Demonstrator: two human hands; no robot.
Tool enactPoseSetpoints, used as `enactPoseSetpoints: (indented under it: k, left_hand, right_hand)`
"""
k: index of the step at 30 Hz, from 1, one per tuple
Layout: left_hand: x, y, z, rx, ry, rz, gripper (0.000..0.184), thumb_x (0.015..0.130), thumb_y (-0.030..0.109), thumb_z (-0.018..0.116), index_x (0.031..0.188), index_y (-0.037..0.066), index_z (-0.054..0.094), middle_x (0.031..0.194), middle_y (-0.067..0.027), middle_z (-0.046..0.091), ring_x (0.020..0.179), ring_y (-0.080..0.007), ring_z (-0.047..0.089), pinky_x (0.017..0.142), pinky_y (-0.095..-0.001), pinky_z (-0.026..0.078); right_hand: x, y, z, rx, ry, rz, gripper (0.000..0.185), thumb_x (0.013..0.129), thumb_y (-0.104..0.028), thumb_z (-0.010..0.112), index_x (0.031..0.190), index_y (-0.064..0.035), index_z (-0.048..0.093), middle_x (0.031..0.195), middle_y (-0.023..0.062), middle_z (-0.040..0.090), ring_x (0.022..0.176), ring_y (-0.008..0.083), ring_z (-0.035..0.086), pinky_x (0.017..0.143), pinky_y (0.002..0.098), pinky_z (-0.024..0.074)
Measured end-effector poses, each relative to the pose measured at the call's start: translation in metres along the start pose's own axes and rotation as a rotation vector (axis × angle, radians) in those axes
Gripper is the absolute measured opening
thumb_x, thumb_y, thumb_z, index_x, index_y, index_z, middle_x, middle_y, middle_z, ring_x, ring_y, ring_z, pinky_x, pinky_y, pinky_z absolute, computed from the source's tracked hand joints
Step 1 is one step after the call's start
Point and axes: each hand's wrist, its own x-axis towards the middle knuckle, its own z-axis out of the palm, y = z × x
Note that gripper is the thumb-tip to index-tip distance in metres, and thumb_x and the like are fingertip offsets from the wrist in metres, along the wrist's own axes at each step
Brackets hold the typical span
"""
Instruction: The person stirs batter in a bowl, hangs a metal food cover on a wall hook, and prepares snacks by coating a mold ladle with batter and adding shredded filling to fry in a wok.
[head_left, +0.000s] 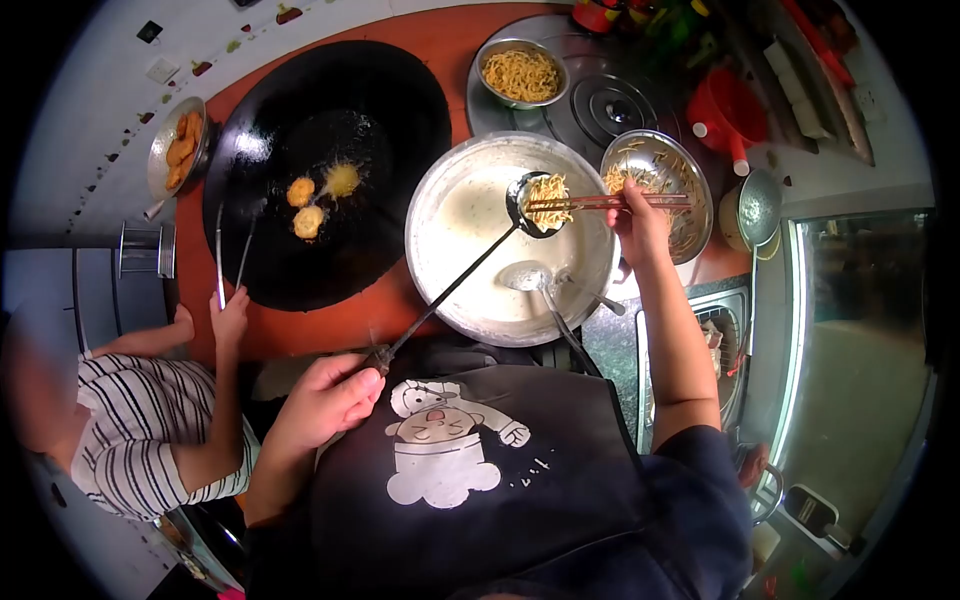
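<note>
My left hand (pixel 328 402) is closed around the end of a long dark ladle (pixel 455 282). Its bowl is held over a large pot (pixel 425 275) of pale batter and carries a heap of yellowish shreds (pixel 547 198). With my right hand (pixel 640 228) I grip a pair of reddish chopsticks (pixel 592 203), their tips on the shreds in the ladle. Beneath that hand is a metal bowl (pixel 692 225) with more shreds. Inside the batter pot rest a large spoon (pixel 527 275) and a second utensil (pixel 598 295), both with handles over the near rim.
A black wok (pixel 285 120) with several frying fritters (pixel 308 222) stands left; a co-worker in a striped shirt (pixel 160 415) holds tongs (pixel 245 250) over it. A bowl of fried pieces (pixel 160 165) is far left. Behind the pot sit a bowl of shreds (pixel 520 72) and a red pan (pixel 728 108).
</note>
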Motion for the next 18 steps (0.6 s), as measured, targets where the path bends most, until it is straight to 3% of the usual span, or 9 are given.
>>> enactPoseSetpoints:
  k: [3,7,11,18]
  left_hand:
    - [0.0,-0.004,0.002,0.028,0.025,0.026,0.029,0.093,0.027,0.052,0.081,0.0,0.052,0.054,0.0029,0.04,0.043,-0.0026,0.031,0.039,-0.0189,0.022]
    - [0.0,-0.009,0.0,0.026,0.032,0.039,0.031,0.093,0.029,0.051,0.08,0.001,0.051,0.052,0.0028,0.039,0.041,-0.003,0.03,0.038,-0.0192,0.022]
    - [-0.001,-0.011,-0.004,0.001,0.007,0.028,0.026,0.094,0.025,0.051,0.081,0.002,0.05,0.056,0.0026,0.041,0.045,-0.0028,0.032,0.04,-0.0187,0.024]
    - [-0.003,-0.011,-0.004,0.003,0.018,0.012,0.026,0.094,0.024,0.051,0.081,0.002,0.05,0.057,0.0026,0.041,0.046,-0.0025,0.033,0.04,-0.0186,0.024]
  right_hand:
    - [-0.01,-0.017,0.007,0.095,-0.03,-0.12,0.017,0.092,-0.019,0.056,0.083,-0.0057,0.049,0.069,0.0091,0.057,0.052,0.0172,0.056,0.049,0.0263,0.049]
    - [-0.036,-0.038,0.015,-0.198,-0.02,-0.458,0.014,0.092,-0.014,0.054,0.086,-0.002,0.051,0.07,0.0099,0.059,0.056,0.017,0.058,0.055,0.0267,0.0485]
    - [-0.056,-0.032,0.028,-0.472,-0.029,-0.519,0.017,0.092,-0.014,0.056,0.085,0.0003,0.053,0.069,0.009,0.061,0.06,0.0147,0.06,0.058,0.0255,0.0497]
    - [-0.059,-0.026,0.032,-0.426,-0.093,-0.486,0.012,0.089,-0.009,0.059,0.085,0.0013,0.054,0.07,0.0089,0.061,0.06,0.0148,0.061,0.059,0.0256,0.0495]
